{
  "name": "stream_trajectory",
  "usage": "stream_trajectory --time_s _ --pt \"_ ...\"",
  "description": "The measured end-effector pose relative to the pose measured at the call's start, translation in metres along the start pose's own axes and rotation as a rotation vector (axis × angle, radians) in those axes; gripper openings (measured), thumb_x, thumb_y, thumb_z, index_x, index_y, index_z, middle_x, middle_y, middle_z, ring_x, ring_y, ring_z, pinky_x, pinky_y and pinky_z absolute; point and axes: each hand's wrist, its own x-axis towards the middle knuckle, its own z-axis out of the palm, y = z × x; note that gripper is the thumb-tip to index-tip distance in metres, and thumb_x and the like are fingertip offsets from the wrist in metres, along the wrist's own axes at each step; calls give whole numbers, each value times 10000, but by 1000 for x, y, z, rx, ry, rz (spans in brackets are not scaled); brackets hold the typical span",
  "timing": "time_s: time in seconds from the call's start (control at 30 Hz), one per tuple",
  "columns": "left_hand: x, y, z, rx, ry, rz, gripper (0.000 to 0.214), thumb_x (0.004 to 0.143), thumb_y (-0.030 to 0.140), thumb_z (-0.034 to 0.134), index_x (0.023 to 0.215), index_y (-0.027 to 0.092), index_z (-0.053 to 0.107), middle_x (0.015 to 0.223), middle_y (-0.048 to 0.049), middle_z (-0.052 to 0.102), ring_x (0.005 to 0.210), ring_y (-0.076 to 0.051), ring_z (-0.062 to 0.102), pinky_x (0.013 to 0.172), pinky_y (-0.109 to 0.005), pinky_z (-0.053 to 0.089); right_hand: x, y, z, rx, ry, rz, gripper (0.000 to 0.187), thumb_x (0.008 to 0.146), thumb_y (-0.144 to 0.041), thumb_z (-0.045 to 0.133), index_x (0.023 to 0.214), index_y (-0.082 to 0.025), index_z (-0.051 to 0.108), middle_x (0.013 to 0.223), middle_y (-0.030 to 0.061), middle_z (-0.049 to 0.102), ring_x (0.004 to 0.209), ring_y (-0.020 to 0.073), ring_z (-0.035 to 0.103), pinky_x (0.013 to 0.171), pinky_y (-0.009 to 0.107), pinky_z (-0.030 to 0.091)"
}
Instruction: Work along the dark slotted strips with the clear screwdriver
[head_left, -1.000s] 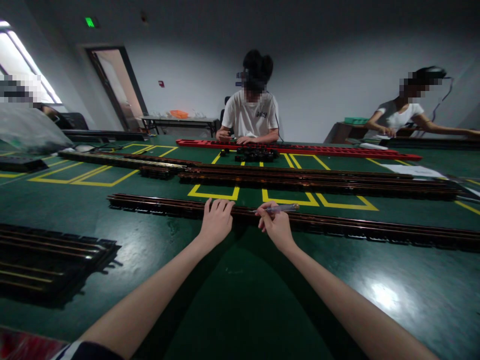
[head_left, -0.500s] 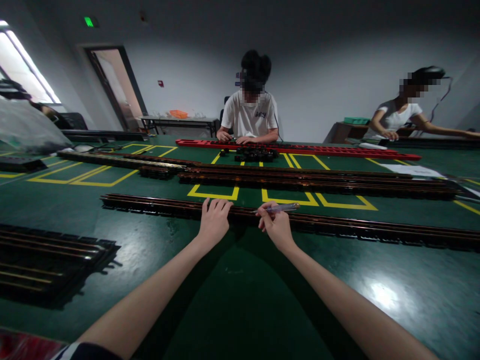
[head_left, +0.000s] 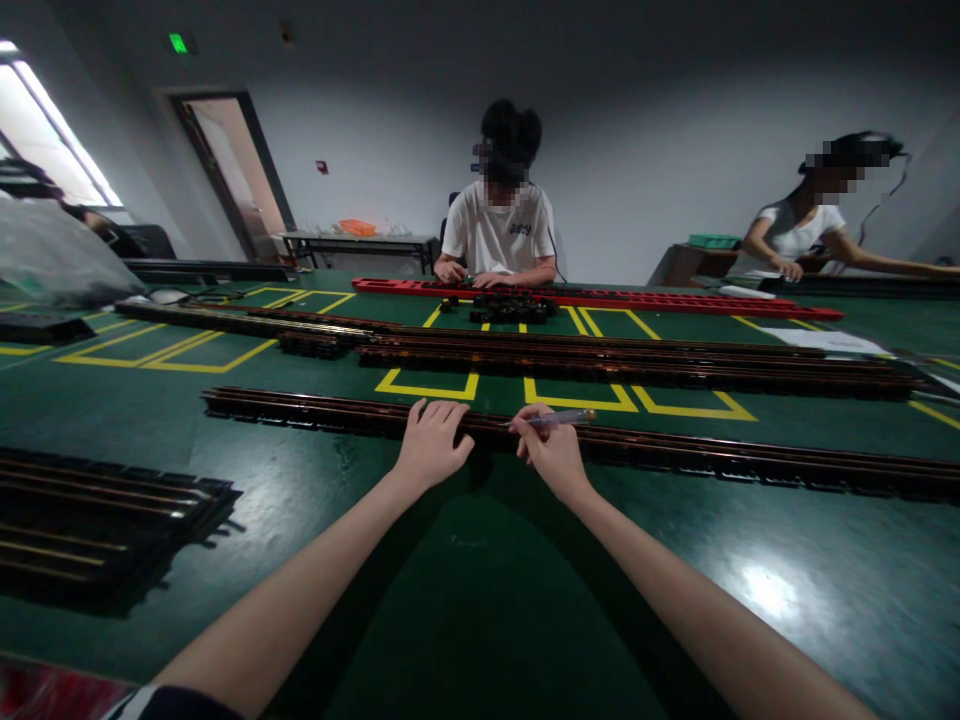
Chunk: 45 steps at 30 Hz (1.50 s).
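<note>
Strip [head_left: 660, 452], long and dark, crosses the green bench [head_left: 465, 600] ahead of you, about ten o'clock to two. Your left hand [head_left: 433, 445], just before twelve, rests loosely spread across it; your right hand [head_left: 553, 450], just after, grips a pen-like tool [head_left: 562, 418], point toward the strip. Too light a left-hand press could let the strip slide and the tool skid.

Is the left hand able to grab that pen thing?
Probably not freely: the left hand is nearby, at the dark strip, but the right hand grips the pen-like tool.
</note>
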Motion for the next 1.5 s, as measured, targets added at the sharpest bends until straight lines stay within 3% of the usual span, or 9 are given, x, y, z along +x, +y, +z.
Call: stream_trajectory --time_s 0.2,0.77,1.5 --pt "1 1 -1 52 -13 4 413 850 412 448 1128 138 583 1134 -110 638 1067 -266 546 1010 -468 310 0 1 1 9 -9 -12 217 867 -391 509 785 -191 527 655 13 618 448 115 554 374 212 426" --pt "3 2 3 124 -5 1 410 862 456 465 1097 145 591 1088 -110 641 1026 -271 553 967 -453 337 1 3 0 17 -5 4 207 860 -390 508 791 -195 510 662 11 615 429 104 538 358 201 396" --pt "-1 3 6 105 54 7 322 869 285 429 1136 179 575 1138 -103 626 1101 -275 518 1028 -490 272 -1 3 2 79 17 -8 303 854 -489 506 807 -190 522 720 31 640 445 107 561 349 206 442"
